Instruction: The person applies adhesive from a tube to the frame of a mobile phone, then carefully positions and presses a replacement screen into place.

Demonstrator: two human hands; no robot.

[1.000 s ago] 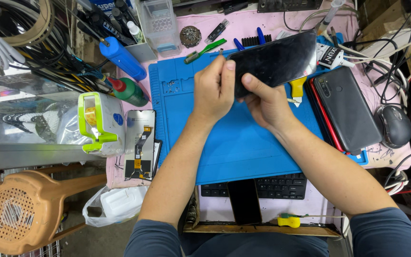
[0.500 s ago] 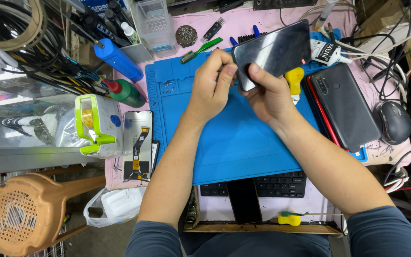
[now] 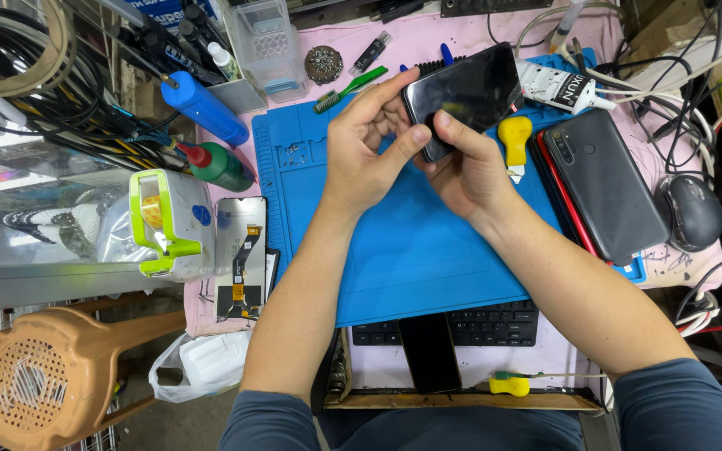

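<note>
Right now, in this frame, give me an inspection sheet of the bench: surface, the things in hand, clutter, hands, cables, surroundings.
Surface: blue work mat on a pink-covered bench.
Things in hand: black phone held above the mat, tilted.
Clutter: second dark phone lying right of the mat; yellow-handled tool; green brush; white tube; bare screen part left of the mat; blue bottle; green bottle; clear plastic box.
Hands: left hand and right hand both grip the black phone.
Cables: black bundle at left; white and black leads at right.
Surroundings: keyboard below the mat; mouse; orange fan.
</note>
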